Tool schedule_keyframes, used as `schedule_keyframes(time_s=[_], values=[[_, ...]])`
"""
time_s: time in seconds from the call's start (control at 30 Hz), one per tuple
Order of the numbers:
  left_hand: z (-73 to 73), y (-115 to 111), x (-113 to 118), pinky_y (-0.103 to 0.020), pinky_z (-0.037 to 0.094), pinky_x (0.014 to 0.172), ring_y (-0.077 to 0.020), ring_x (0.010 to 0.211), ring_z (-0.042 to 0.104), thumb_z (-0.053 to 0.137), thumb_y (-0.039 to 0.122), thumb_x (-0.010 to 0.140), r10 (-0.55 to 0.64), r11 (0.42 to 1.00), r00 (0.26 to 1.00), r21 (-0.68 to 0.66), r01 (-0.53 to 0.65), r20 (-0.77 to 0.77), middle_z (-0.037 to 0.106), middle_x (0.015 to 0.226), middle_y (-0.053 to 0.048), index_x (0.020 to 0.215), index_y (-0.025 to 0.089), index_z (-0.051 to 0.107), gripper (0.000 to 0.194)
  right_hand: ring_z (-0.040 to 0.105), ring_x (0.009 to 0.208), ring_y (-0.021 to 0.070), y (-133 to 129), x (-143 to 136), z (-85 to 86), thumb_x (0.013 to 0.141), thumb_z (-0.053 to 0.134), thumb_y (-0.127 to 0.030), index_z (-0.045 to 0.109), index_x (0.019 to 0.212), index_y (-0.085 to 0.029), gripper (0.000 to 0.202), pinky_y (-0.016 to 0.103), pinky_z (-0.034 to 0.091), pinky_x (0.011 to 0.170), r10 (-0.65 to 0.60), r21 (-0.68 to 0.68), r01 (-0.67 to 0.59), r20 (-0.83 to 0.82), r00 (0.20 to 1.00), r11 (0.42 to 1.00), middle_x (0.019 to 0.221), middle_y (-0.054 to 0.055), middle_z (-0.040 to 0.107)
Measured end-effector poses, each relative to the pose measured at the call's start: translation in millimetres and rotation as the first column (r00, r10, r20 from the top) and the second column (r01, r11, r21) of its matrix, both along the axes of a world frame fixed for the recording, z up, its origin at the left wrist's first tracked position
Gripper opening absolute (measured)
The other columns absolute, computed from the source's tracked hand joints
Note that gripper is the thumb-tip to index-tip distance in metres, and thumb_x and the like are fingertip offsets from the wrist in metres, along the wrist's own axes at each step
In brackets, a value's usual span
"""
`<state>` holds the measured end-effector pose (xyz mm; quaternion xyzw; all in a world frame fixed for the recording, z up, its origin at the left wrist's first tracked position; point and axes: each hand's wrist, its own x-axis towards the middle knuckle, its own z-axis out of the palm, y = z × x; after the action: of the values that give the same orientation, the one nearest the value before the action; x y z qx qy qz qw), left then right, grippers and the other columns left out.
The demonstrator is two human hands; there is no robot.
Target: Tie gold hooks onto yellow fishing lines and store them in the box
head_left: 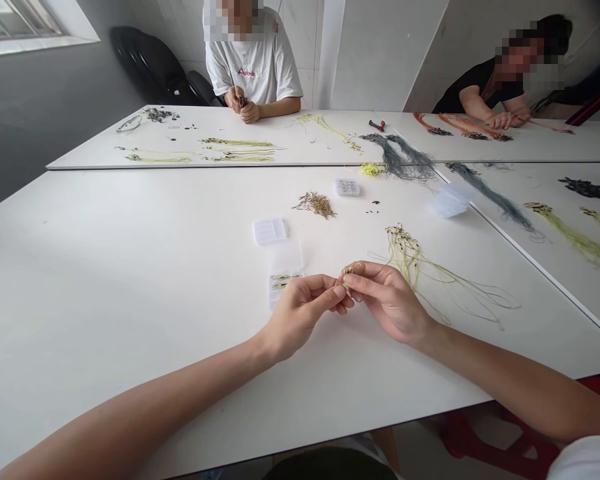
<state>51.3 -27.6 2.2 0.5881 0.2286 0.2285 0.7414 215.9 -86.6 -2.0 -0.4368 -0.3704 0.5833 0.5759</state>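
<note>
My left hand [313, 307] and my right hand [387, 297] meet over the white table, fingertips pinched together. Between them is a small fishing hook with yellow-green line [349, 270]; the fingers cover much of it. Just left of my left hand lies an open clear plastic box [274, 300] with bundled hooks and line in its compartments, partly hidden by that hand. Beyond my right hand a bunch of yellow-green lines with dark hooks [403, 240] spreads to the right. A loose pile of brass-coloured hooks [316, 205] sits farther back.
Small plastic boxes [270, 231] and stacked clear cases [451, 200] stand on the table [130, 280]. Grey line bundles [395, 157] lie across the table joint. Two people work opposite, one in a white shirt [255, 67]. A red stool [500, 443] is below right.
</note>
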Motion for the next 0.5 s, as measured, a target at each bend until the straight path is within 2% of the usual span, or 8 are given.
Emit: schedule_keyframes(time_s=[0.5], values=[[0.9,-4.4,-1.9,-0.028,0.048,0.080,-0.0149,0.083,0.059,0.056,0.030,0.092,0.033,0.998,0.999,0.061,-0.034,0.015,0.066,0.086,-0.006,0.090,0.013,0.068,0.021,0.048,0.063,0.0139,0.3,-0.4,-1.4,0.084,0.066,-0.028,0.066,0.077,-0.018,0.013,0.034,0.043,0.066,0.043,0.002,-0.043,-0.041,0.998,0.999,0.063,-0.002,0.049]])
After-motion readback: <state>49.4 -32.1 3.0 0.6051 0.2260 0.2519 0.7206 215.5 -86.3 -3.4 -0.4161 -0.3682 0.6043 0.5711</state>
